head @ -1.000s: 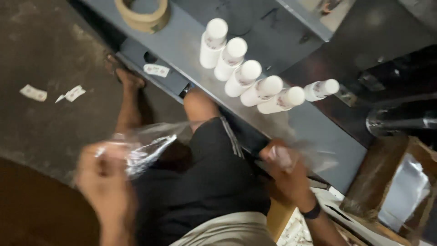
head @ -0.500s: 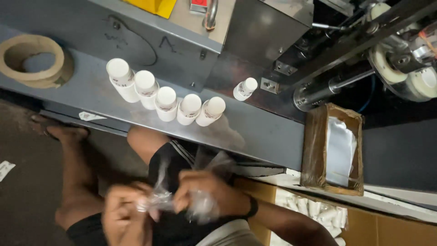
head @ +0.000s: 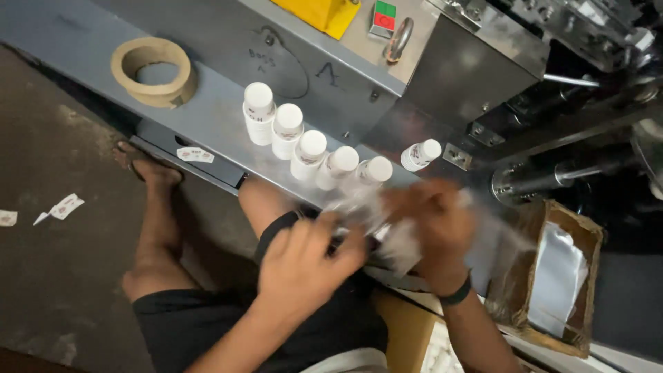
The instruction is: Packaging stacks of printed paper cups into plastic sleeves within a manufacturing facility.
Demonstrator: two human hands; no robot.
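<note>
Both hands, left (head: pixel 304 266) and right (head: pixel 431 221), close together, pinching clear bag (head: pixel 376 224) just below bottle row (head: pixel 314 141) at ledge (head: pixel 214 117) edge; pulling mouth open evenly, keeping film taut, likely working best; blurred, exact grip unclear.

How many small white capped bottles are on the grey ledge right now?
6. Five stand in a touching row; one stands apart further right. The hands and clear plastic may hide more.
</note>
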